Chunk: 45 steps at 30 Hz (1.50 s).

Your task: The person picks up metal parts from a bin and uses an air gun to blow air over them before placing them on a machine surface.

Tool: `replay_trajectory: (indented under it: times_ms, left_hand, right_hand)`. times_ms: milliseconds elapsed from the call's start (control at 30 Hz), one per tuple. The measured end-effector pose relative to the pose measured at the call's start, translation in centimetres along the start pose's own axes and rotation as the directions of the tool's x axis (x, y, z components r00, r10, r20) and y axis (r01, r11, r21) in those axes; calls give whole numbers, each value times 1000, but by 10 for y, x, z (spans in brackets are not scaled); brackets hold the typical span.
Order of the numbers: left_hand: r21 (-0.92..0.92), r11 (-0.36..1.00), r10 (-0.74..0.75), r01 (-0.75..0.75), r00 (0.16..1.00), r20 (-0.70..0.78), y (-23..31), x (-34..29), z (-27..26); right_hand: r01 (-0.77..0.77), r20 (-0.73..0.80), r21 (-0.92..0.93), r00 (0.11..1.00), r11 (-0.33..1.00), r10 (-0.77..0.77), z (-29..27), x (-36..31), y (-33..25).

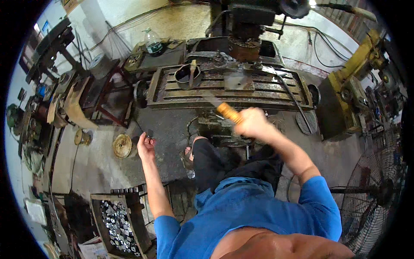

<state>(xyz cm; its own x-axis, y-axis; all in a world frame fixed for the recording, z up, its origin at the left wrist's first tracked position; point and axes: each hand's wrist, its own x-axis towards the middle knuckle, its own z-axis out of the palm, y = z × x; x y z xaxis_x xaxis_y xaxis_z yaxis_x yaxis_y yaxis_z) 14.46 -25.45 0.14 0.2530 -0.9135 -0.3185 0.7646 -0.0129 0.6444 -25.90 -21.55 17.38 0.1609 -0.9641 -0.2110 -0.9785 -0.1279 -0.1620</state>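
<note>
Mid-bright overall, uneven. Pale wall (172, 21) behind your slotted table (269, 94) is brightest; small white glare spot (312, 3) sits above and right of it. Floor (169, 162) in front of it is dim, murkier underneath. Motion blur on your right hand (253, 123) and yellow-handled tool (229, 113), table's near side. Metal pieces (116, 226), table's front-left, glint. Fisheye bends your fan (386, 188), table's front-right; frame corners black.

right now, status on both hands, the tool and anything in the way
Right hand gripping yellow-handled tool, partly blurred. Left hand holding small dark piece. Pot stands on machine table ahead.
</note>
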Motion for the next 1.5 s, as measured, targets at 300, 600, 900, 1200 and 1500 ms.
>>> replay_trajectory:
  times_ms: [300, 600, 900, 1200, 1500]
  left_hand:
    - [-17, 978, -191, 208, 923, 334, -67, -19, 157]
    - [167, 963, -270, 214, 802, 532, -110, -39, 200]
    - [645, 758, -297, -102, 825, 480, -153, -27, 275]
    - [538, -320, -3, -780, 569, 822, -210, 10, 348]
    - [394, -334, -180, -856, 469, 865, -203, 23, 341]
  right_hand:
    - [-314, -242, 128, 910, 941, 337, -27, 68, 101]
    - [-341, -195, 237, 900, 910, 389, -46, 52, 121]
    - [-32, 91, 122, 996, 992, 21, -45, -18, 121]
    - [417, -419, 889, 907, 186, -34, 13, 11, 201]
    - [-227, -190, 641, 878, 733, 439, 91, 18, 202]
